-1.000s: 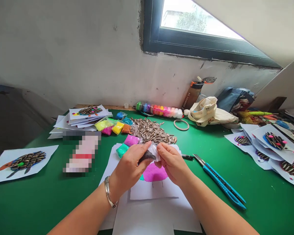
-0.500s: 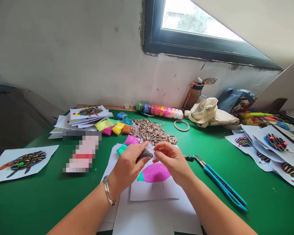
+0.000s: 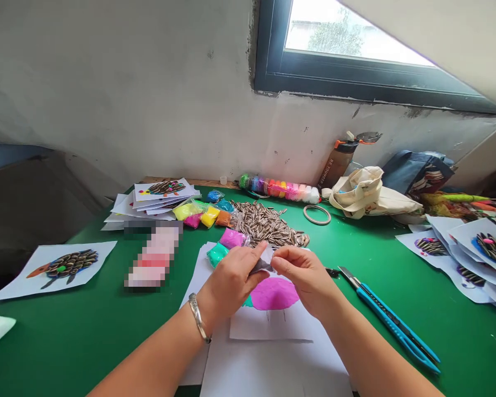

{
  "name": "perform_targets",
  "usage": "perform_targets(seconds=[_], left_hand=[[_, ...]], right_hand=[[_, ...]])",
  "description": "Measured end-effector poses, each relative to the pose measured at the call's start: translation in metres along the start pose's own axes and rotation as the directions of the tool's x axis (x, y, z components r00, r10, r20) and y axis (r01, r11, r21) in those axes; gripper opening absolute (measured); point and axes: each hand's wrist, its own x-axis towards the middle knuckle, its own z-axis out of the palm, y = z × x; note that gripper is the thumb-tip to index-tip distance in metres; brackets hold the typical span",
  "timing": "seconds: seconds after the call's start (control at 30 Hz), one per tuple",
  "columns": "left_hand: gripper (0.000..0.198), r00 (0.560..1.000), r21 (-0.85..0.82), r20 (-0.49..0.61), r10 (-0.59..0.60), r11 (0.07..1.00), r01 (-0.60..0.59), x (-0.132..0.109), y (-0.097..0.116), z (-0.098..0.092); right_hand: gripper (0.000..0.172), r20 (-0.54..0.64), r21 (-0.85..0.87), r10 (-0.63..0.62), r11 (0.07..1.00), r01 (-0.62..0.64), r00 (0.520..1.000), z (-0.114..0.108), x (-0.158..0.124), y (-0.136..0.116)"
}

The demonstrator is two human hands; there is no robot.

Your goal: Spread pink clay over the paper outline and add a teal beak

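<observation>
A small clear plastic bag of dark grey clay (image 3: 263, 263) is held over the papers. My left hand (image 3: 235, 277) is closed round its body, with thumb and fingers pressing from either side. The fingertips of my right hand (image 3: 310, 278) pinch the bag's right edge. Below them lies a white sheet (image 3: 268, 326) with a flat magenta clay shape (image 3: 275, 294), a bit of teal clay at its left end and thin drawn legs underneath. My hands cover part of this shape. Packets of purple clay (image 3: 232, 238) and teal clay (image 3: 217, 255) lie just beyond my left hand.
Striped sunflower seeds (image 3: 268, 223) are heaped behind my hands. A blue utility knife (image 3: 391, 320) with its blade out lies to the right. Finished seed pictures (image 3: 72, 264) lie left, with more stacked on both sides. A tape ring (image 3: 317, 215), bottle (image 3: 339, 162) and cloth bag (image 3: 366, 193) stand farther back.
The view has turned slightly left, so everything sits farther right. Both hands keep their hold on the bag, and its dark contents are now more covered by the left fingers.
</observation>
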Motion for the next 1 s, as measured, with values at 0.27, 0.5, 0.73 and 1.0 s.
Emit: perform_targets(seconds=[0.27,0.5,0.73,1.0], left_hand=[[0.044,0.999,0.014,-0.025,-0.025,1.0,0.025,-0.003,-0.005,0.001],[0.043,0.999,0.021,-0.021,-0.031,0.999,0.031,-0.003,-0.009,0.002],[0.043,1.0,0.074,-0.01,-0.028,0.997,0.029,-0.004,-0.011,0.006],[0.04,0.999,0.073,0.009,-0.05,0.996,0.049,-0.003,-0.013,0.003]], right_hand=[[0.021,0.023,-0.327,-0.131,0.936,0.132,0.991,0.0,-0.001,0.003],[0.02,0.105,-0.46,-0.106,0.876,0.143,0.989,-0.002,-0.002,0.001],[0.015,0.096,-0.528,-0.151,0.83,0.179,0.984,-0.008,0.0,0.007],[0.012,0.111,-0.542,-0.107,0.827,0.15,0.988,-0.01,0.0,0.005]])
